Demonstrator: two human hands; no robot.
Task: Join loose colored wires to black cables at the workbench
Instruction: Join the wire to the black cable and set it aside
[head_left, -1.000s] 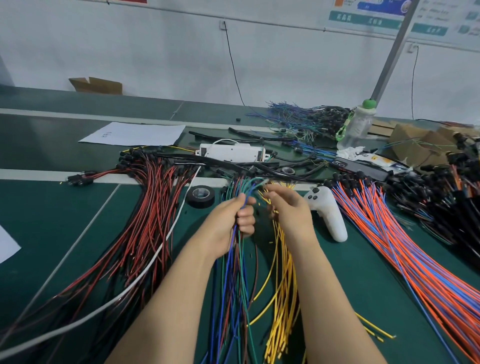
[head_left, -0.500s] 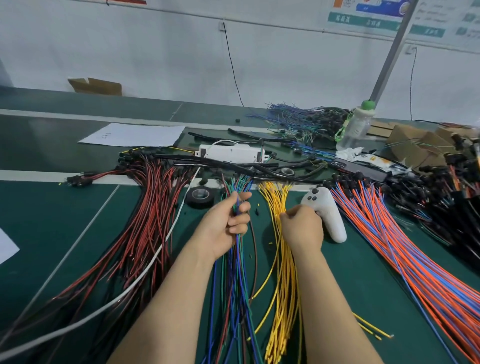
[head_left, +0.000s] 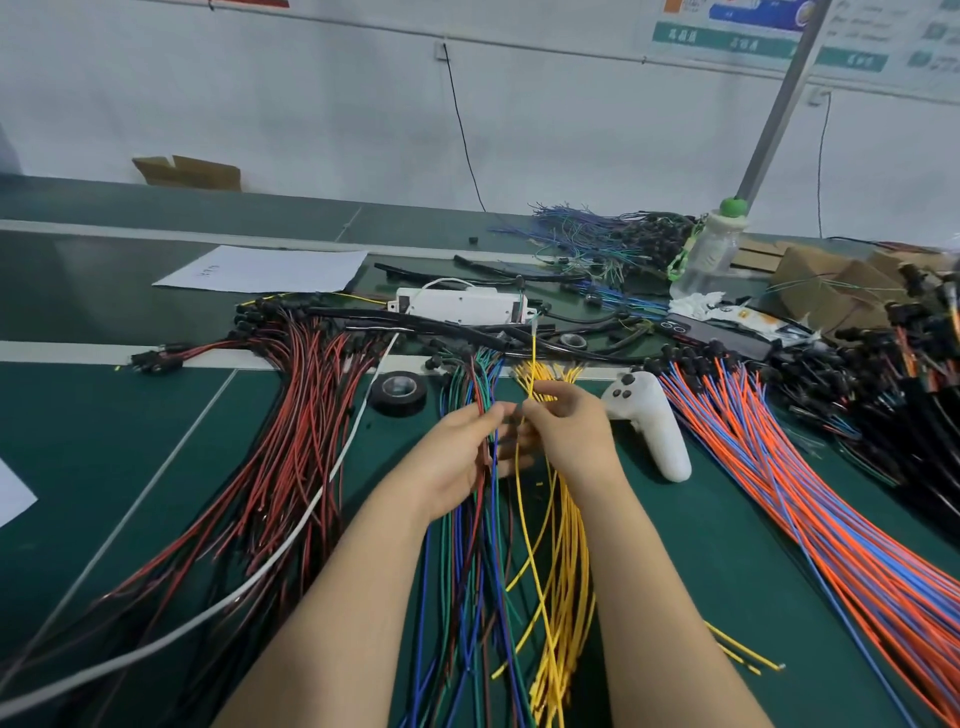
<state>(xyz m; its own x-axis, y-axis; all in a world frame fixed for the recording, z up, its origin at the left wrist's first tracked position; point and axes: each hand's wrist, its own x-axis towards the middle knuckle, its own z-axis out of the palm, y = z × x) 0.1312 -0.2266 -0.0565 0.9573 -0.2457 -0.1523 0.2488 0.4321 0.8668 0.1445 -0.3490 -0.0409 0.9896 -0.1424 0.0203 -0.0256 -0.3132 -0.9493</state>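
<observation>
My left hand (head_left: 457, 457) grips a few wires out of the mixed bundle of blue, green and red wires (head_left: 478, 582) that runs down the middle of the green bench. My right hand (head_left: 569, 431) pinches one yellow wire (head_left: 533, 358) whose tip stands up above my fingers; its length trails down beside the pile of yellow wires (head_left: 563, 597). The two hands nearly touch. Black cables (head_left: 457, 330) lie across the bench just beyond the wire tips.
Red-and-black wires (head_left: 280, 467) fan out at the left with a white cable (head_left: 291, 540) over them. A tape roll (head_left: 399, 393), a white controller (head_left: 652, 421), orange-and-blue wires (head_left: 810, 509), a white box (head_left: 462, 305), a bottle (head_left: 709, 249) and cardboard boxes (head_left: 831, 291) surround the work spot.
My right hand left the yellow pile near the controller and rose toward my left hand, now holding one yellow wire upright. The left hand keeps its grip on the mixed wires.
</observation>
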